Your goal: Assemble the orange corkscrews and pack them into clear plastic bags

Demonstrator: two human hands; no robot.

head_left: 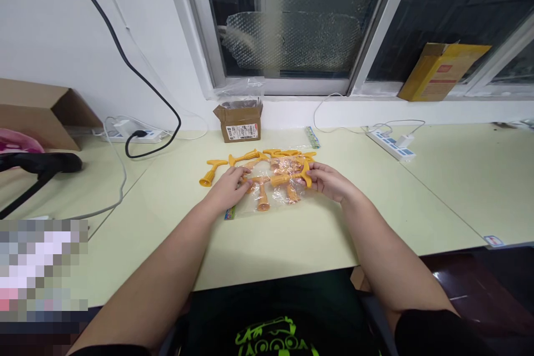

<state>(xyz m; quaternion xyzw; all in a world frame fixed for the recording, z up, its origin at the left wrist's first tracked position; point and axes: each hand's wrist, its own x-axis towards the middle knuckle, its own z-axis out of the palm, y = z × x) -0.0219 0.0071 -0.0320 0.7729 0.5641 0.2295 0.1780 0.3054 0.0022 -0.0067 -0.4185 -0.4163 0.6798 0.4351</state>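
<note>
Crosswise: orange tool [291, 178] | stem [280, 180] leftward | T-handle [307, 174] at right hand [329, 182]

Right hand [329, 181], fingertips partly hidden by a yellow tool [288, 178], carton label [242, 132] at the table's [292, 245] back edge too small to read, black stand [45, 163] cut off at left, table's near left corner pixelated

A workroom or packing area is suggested — a long surface [400, 194] is set beneath a window [292, 39], power strips [391, 146] and a labelled box [240, 122] are placed by the wall [287, 115], and yellow handles [207, 178] are seen, some through a clear bag [276, 193].
</note>
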